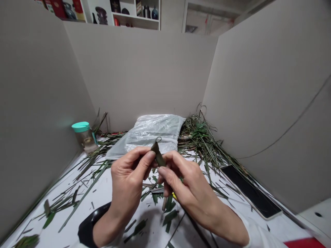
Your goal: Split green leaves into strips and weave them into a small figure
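Observation:
A small folded strip of dark green leaf [159, 158] stands upright between my hands, with a thin curled loop at its top. My left hand [131, 172] pinches its upper part between thumb and forefinger. Lower down, the thumb and fingers of my right hand [186, 182] close on the same leaf strip. Under my hands, a metal blade [157, 190] lies on the table, and a bit of yellow [174, 196] shows beside my right hand; the rest of both is hidden. Cut leaf pieces [170, 217] are scattered below.
A clear plastic bag [155, 129] lies behind my hands. Heaped leaf strips [201, 137] fill the back right. A jar with a turquoise lid [85, 137] stands at left, a dark-screened phone or tablet [250, 191] at right. Grey panels [142, 69] enclose the white table [100, 187].

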A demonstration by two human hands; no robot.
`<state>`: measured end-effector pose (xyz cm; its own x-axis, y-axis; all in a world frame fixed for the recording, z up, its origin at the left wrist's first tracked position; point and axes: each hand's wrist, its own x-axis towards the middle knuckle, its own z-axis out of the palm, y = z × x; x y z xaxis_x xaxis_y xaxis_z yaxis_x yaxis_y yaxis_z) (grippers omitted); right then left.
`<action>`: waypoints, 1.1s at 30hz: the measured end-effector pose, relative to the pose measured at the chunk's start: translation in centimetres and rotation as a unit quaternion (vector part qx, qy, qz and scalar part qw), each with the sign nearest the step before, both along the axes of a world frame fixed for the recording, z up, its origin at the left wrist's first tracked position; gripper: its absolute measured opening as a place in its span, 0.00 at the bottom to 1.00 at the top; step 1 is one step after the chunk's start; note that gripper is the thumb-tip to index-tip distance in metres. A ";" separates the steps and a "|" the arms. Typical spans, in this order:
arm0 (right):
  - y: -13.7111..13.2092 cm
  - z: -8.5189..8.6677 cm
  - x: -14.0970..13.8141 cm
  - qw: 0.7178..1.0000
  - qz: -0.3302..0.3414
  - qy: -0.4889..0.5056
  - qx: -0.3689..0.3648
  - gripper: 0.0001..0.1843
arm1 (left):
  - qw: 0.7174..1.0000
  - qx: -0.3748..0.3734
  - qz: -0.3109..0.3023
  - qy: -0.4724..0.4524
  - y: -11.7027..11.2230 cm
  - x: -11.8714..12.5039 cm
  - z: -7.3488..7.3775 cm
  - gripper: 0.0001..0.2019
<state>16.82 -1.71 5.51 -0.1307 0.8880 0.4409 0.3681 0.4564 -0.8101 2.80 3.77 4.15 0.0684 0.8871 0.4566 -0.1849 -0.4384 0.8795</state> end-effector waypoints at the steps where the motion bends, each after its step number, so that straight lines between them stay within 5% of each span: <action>1: 0.1 -0.1 -0.1 1.000 -0.005 0.013 0.012 0.10 | 1.000 0.007 0.003 0.007 -0.1 0.1 -0.1 0.06; 11: 0.5 -0.7 0.0 0.990 -0.020 -0.096 0.103 0.11 | 0.999 0.004 -0.003 0.037 -0.4 0.2 -0.6 0.05; 17: 0.5 -0.4 0.2 0.991 0.012 -0.099 0.091 0.11 | 1.000 -0.015 -0.008 0.019 -0.4 -0.1 0.1 0.04; 25: -0.1 0.4 0.2 0.999 0.026 0.017 0.014 0.15 | 0.998 -0.015 -0.052 0.016 -0.8 -0.6 0.7 0.03; 33: -0.5 0.6 1.0 0.974 -0.098 -0.055 0.196 0.07 | 0.996 0.046 -0.008 0.075 -1.8 -0.5 0.9 0.03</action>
<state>17.83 -2.17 6.10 -0.0412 0.6663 0.7445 0.5548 0.6350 -0.5376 2.33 1.95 5.08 0.1549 0.8400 0.5200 -0.0618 -0.5171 0.8537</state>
